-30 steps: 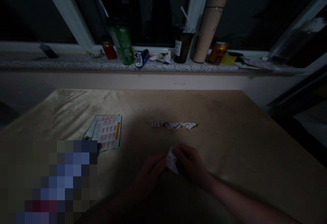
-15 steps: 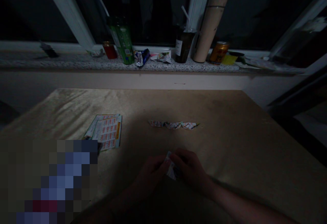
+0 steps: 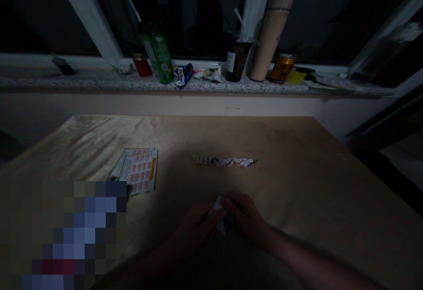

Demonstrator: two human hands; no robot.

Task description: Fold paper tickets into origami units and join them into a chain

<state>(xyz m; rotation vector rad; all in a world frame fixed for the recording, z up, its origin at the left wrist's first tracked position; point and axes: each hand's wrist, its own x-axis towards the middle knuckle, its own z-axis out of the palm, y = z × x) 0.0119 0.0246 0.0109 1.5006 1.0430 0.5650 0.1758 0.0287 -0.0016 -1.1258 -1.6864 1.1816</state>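
Note:
Low on the tan table [image 3: 297,180], my left hand [image 3: 194,228] and my right hand [image 3: 247,217] both pinch one small folded piece of printed paper [image 3: 220,217] between their fingertips. The fingers of both hands are curled round it. Farther back on the table lies a row of three small folded paper pieces [image 3: 225,161], apart from my hands. A flat stack of printed sheets [image 3: 138,174] rests to the left. The scene is dim.
A stone window sill [image 3: 99,80] runs behind the table with a green bottle [image 3: 157,54], a red jar [image 3: 141,64], a dark drink cup with a straw [image 3: 236,58], a tall beige tube [image 3: 271,34], a gold can [image 3: 282,67] and wrappers [image 3: 183,75].
Both hands have shifted slightly lower and closer together over the folded paper, which now shows less between the fingers. The other things lie where they were.

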